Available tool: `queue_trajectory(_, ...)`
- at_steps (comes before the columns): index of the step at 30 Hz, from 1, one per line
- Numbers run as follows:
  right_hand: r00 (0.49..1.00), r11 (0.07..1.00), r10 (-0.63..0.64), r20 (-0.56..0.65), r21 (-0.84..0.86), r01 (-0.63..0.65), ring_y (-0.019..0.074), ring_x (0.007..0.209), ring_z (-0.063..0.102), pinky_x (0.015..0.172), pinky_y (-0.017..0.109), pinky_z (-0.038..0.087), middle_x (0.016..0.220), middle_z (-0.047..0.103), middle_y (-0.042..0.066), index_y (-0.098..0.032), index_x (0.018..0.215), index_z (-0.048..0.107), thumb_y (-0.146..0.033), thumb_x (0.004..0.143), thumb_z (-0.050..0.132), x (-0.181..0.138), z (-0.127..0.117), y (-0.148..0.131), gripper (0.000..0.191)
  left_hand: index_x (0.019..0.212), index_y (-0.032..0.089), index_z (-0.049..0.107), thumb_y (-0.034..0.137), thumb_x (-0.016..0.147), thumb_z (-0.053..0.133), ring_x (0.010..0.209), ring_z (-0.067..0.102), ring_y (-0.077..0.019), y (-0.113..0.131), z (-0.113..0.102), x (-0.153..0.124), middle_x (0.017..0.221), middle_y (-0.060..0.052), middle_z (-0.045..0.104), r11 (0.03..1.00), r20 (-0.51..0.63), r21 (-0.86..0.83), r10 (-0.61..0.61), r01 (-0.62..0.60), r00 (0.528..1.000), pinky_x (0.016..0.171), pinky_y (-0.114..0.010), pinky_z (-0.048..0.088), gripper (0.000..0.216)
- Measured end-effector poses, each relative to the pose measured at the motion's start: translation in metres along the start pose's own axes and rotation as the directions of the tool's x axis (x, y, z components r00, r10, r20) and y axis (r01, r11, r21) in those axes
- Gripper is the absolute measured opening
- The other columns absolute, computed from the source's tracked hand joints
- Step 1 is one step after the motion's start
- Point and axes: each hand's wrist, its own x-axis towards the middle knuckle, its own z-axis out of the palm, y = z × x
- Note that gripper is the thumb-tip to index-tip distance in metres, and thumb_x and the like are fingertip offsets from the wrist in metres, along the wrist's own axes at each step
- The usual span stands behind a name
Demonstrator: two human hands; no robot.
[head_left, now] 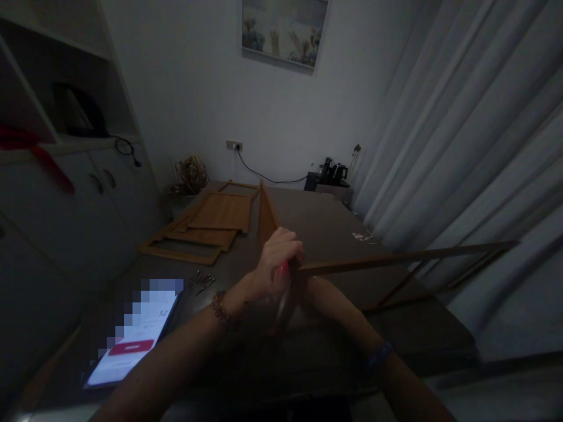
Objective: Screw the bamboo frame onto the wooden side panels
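Observation:
My left hand [279, 258] is closed around the near end of an upright wooden panel [267, 214], where it meets a wooden frame [373, 262]. A small red patch shows at its thumb; I cannot make out what it is. The frame stands on edge and stretches to the right, with open spaces between its bars. My right hand [328, 296] is low beside the same corner, against the frame's end, and its fingers are hidden. Small metal screws or bolts [203, 281] lie on the table left of my left hand.
On the dark table [308, 214], flat wooden panels and frames [220, 212] lie stacked at the left. A lit phone [136, 334] rests at the near left. White scraps [362, 237] lie at the right, near the curtain [461, 129]. A black kettle [339, 173] stands beyond the table.

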Motion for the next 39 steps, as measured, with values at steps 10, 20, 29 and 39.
queue_trajectory(10, 0.756, 0.934, 0.144, -0.638, 0.34, 0.11, 0.0135, 0.074, 0.069, 0.064, 0.025, 0.053, 0.089, 0.069, 0.004, -0.022, 0.104, 0.049, -0.025, 0.1, 0.036, -0.058, -0.016, -0.055, 0.014, 0.066, 0.02, 0.038, 0.05, 0.099, 0.013, 0.055, 0.036, -0.0137, -0.001, 0.001, -0.001, 0.054, 0.003, 0.04, 1.0, -0.005, 0.002, 0.017, -0.017, 1.0, 0.061, -0.033, 0.031, 0.051)
queue_trajectory(20, 0.434, 0.693, 0.076, -0.898, 0.36, 0.624, 0.0142, 0.083, 0.07, 0.064, 0.026, 0.058, 0.092, 0.071, 0.004, -0.023, 0.101, 0.049, -0.03, 0.1, 0.043, -0.052, -0.074, -0.153, 0.009, 0.068, 0.02, 0.039, 0.051, 0.099, 0.013, 0.056, 0.037, -0.0136, 0.0, 0.001, -0.003, 0.055, 0.002, 0.04, 1.0, -0.013, 0.018, -0.007, 0.007, 1.0, 0.062, -0.033, 0.032, 0.051)
queue_trajectory(29, 0.486, 0.801, -0.05, -0.872, 0.255, 0.541, 0.0135, 0.093, 0.066, 0.074, 0.028, 0.058, 0.101, 0.066, 0.006, -0.021, 0.107, 0.046, -0.018, 0.098, 0.041, -0.031, -0.07, -0.147, 0.011, 0.066, 0.02, 0.039, 0.052, 0.099, 0.013, 0.055, 0.036, -0.0129, 0.0, 0.001, -0.001, 0.055, 0.003, 0.043, 1.0, -0.002, -0.021, 0.0, 0.0, 1.0, 0.063, -0.033, 0.032, 0.053)
queue_trajectory(39, 0.509, 0.939, -0.131, -0.851, 0.058, 0.338, 0.0126, 0.083, 0.057, 0.065, 0.025, 0.051, 0.095, 0.056, 0.003, -0.023, 0.093, 0.057, -0.02, 0.095, 0.047, -0.039, -0.092, -0.149, 0.011, 0.066, 0.021, 0.039, 0.052, 0.098, 0.012, 0.056, 0.039, -0.0142, 0.001, 0.0, -0.002, 0.055, 0.002, 0.044, 0.999, 0.009, -0.015, -0.028, 0.028, 1.0, 0.063, -0.034, 0.032, 0.052)
